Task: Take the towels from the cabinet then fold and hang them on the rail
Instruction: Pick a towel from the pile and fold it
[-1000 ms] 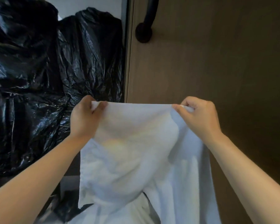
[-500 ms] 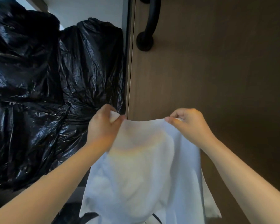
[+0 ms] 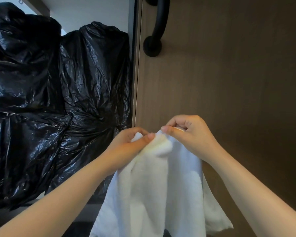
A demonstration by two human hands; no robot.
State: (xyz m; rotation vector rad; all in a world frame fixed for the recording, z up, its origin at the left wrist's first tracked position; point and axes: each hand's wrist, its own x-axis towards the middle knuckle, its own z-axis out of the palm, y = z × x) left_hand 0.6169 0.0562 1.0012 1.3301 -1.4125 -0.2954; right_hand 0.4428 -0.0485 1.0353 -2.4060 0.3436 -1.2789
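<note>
Clamped in thumb and curled fingers (image 3: 169, 130) of right hand (image 3: 191, 135) and left hand (image 3: 128, 144), almost touching: top corners of soft white terry towel (image 3: 154, 194), hanging doubled below. Taken out, first fold seemingly under way. Leftward, crumpled black plastic bags (image 3: 58, 100); behind, brown wooden door (image 3: 229, 82). No rail seen; hanging left.

We hold the towel (image 3: 154, 194) before the door (image 3: 229, 82), left hand (image 3: 132, 144) beside right hand (image 3: 188, 134) at its top; bags (image 3: 58, 100) sit left, in the cabinet (image 3: 99, 11).
</note>
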